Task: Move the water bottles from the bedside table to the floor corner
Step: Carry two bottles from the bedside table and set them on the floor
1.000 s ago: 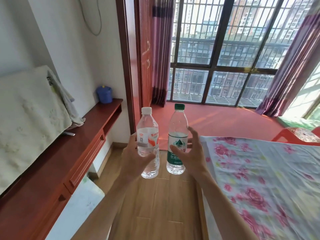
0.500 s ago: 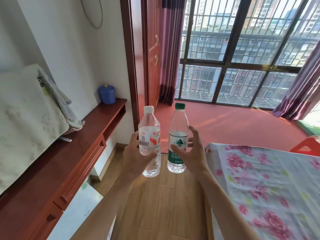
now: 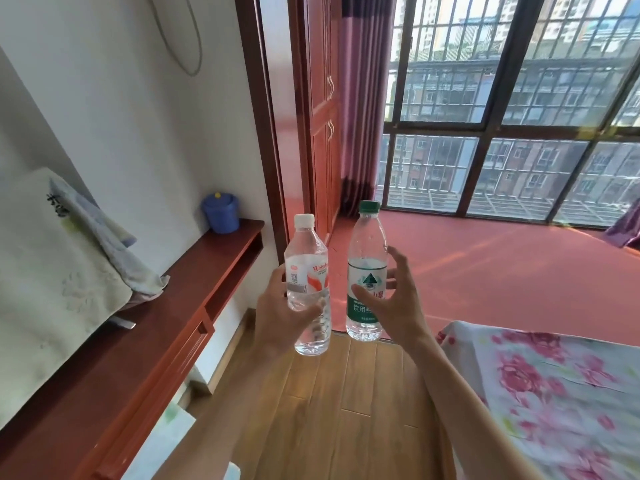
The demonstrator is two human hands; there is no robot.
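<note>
The fingers [image 3: 304, 315] of the person's left hand [image 3: 280, 317] are wrapped round the middle of a clear water bottle with a white cap [image 3: 306, 251], the thumb lying across its front just under the red and white label. The fingers [image 3: 363, 296] of the right hand [image 3: 391, 306] curl more loosely round a second water bottle with a green cap [image 3: 367, 244], thumb on the green label and the other fingertips spread behind it. Both bottles are upright in the air, just beside each other with a narrow gap between them, the white-capped one a little lower. They are held out over the wooden floor [image 3: 346, 410] that runs alongside the bed [image 3: 554, 393], just off the bed's corner. The bed wears a pale sheet printed with pink flowers. Across that strip of floor from the bed runs a long red-brown wooden surface [image 3: 138, 341] against a white wall. On it leans a large flat thing under a pale cloth [image 3: 52, 289], with a towel [image 3: 104, 237] draped over its top corner, and at the surface's far end stands a small blue lidded pot [image 3: 221, 213]. Beyond the corner of the bed the floor turns to red carpet [image 3: 485, 271], which runs up to a tall barred window [image 3: 502, 116] with apartment blocks outside. A purple curtain [image 3: 360, 98] and red wooden cupboard doors [image 3: 322, 116] stand at the window's edge on the side away from the bed.
</note>
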